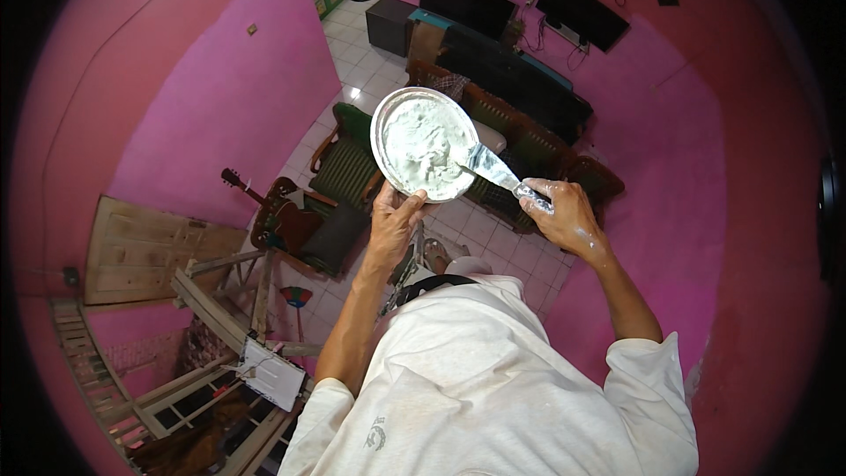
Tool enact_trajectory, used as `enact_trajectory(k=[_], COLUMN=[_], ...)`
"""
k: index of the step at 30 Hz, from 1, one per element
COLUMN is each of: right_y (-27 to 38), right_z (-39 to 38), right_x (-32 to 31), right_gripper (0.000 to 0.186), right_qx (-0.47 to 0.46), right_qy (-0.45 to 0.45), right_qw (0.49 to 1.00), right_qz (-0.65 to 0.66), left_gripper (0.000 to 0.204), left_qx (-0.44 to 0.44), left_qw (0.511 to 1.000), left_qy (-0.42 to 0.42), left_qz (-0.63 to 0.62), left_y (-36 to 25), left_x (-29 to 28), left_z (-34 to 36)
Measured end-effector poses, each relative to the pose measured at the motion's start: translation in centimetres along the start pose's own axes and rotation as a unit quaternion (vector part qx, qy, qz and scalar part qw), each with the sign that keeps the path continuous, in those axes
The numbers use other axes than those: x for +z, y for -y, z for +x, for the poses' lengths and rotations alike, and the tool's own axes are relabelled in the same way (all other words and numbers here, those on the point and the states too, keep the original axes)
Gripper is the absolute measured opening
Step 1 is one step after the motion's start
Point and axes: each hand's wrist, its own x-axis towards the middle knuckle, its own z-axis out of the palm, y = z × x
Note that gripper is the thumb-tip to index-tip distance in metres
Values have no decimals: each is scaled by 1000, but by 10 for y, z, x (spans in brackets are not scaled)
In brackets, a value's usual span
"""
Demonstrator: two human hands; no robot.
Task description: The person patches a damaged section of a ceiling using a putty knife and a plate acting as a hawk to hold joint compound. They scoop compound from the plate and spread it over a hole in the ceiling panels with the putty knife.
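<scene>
A round container (pixel 419 139) of pale, thick, lumpy paste is held up in the middle of the head view. My left hand (pixel 397 207) grips it from below, thumb at the near rim. My right hand (pixel 553 210) is closed on the handle of a putty knife (pixel 498 172), whose wide blade rests in the paste at the container's right side. White smears are on my right hand and the knife's handle.
Below are tiled floor (pixel 463 225), green armchairs (pixel 345 163), a guitar (pixel 291 229) and a dark cabinet (pixel 502 70) under two screens (pixel 582 13). Wooden framing (pixel 216 317) stands at lower left, with a broom (pixel 297 298) nearby. Pink walls (pixel 203 106) surround the room.
</scene>
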Motion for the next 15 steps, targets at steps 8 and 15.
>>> enact_trajectory(k=[8,15], right_y=[-8,-27], right_z=[10,25], right_x=[-12,-19], right_gripper=[33,37], right_qx=[-36,-54], right_qy=[73,152], right_qw=[996,986], right_qz=[-26,35], left_gripper=[45,40], left_qx=[-29,-42], left_qw=[999,997], left_qy=[17,54], left_qz=[6,30], left_y=[-1,-7], left_x=[-12,-21], left_z=[5,13])
